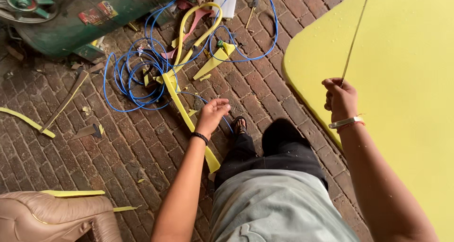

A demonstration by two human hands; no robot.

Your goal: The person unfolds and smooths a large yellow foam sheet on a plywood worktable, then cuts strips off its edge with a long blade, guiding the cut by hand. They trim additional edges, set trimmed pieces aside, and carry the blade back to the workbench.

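Note:
My right hand [339,98] is closed around the lower end of a thin straight rod [355,34] that slants up across a large yellow foam sheet [406,81]. My left hand [211,113] hangs over the brick floor with loosely curled fingers and nothing in it. It is just above a long yellow foam strip [187,114] and close to a blue hose [137,76] that lies in loops.
A green machine [71,20] stands at the top left. Yellow foam offcuts [213,62] and scraps lie among the hose loops. A beige padded chair arm [56,213] is at the bottom left. My sandalled foot [239,125] rests on the bricks.

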